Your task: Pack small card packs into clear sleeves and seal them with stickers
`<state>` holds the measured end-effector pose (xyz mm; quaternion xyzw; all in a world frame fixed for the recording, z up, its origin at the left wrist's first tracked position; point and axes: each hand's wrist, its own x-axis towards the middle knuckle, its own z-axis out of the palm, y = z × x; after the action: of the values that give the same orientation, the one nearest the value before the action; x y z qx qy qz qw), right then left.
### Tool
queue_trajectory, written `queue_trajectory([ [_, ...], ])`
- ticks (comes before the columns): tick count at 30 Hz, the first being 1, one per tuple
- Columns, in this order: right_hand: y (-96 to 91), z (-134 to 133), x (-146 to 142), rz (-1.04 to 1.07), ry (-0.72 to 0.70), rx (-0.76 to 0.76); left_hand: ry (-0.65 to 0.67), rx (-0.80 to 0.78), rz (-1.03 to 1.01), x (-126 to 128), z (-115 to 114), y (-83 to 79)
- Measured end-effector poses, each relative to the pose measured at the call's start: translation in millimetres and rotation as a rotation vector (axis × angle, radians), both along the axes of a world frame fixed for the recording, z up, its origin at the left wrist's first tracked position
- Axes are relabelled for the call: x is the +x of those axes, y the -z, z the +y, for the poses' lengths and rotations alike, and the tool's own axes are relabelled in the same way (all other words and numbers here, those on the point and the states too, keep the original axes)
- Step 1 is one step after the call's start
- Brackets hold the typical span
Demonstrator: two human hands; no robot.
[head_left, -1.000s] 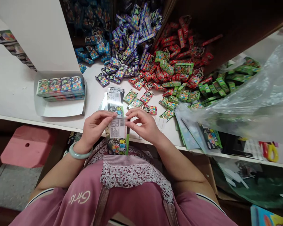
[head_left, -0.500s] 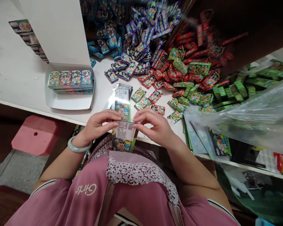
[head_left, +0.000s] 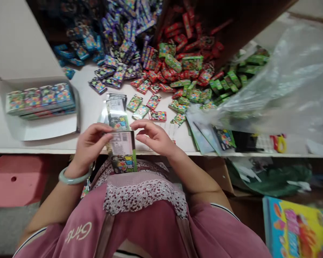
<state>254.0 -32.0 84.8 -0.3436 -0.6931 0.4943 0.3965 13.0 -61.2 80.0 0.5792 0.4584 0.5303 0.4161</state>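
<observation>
While the left hand (head_left: pixel 93 146) pinches the printed card (head_left: pixel 123 152), probably to keep it steady, the right hand (head_left: pixel 154 138) is beside it with parted fingers.

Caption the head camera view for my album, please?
Left hand pinching a printed card, right hand close by, before heaped purple, red and green boxes.

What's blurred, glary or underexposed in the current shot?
Head view: white tray at left looks smeared; head view: printed card in the left hand is soft, fine print unreadable; head view: clear plastic bag at right shows pale sheen; head view: shelf recess behind the red boxes is deep in shadow.
</observation>
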Motion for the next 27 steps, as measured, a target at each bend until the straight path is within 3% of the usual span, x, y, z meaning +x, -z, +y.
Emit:
queue_trajectory([
  [2,9.1,7.8,34.7,-0.075,0.143,-0.054,-0.068,0.004,0.002,-3.8,1.6,4.0],
  [5,27.8,18.2,102.0,-0.338,0.526,-0.055,-0.144,0.002,-0.007,-6.4,6.4,13.8],
  [7,41.7,21.5,137.0,-0.535,0.627,-0.065,-0.167,-0.012,-0.008,-4.9,9.6,19.6],
  [9,54.7,23.0,153.0,-0.640,0.608,-0.080,-0.170,-0.010,-0.005,-2.6,12.0,23.2],
  [12,67.5,24.6,147.5,-0.682,0.536,-0.059,-0.145,0.007,0.026,-1.3,13.9,24.2],
  [19,67.2,14.0,133.2,-0.811,0.446,0.071,-0.169,-0.068,0.067,0.0,9.7,14.1],
  [23,53.6,-7.3,148.5,-0.796,0.320,0.045,-0.140,-0.103,0.084,4.8,9.5,12.4],
  [27,14.6,-16.1,140.5,-0.474,0.280,-0.028,-0.111,0.002,0.083,12.1,14.4,17.5],
])
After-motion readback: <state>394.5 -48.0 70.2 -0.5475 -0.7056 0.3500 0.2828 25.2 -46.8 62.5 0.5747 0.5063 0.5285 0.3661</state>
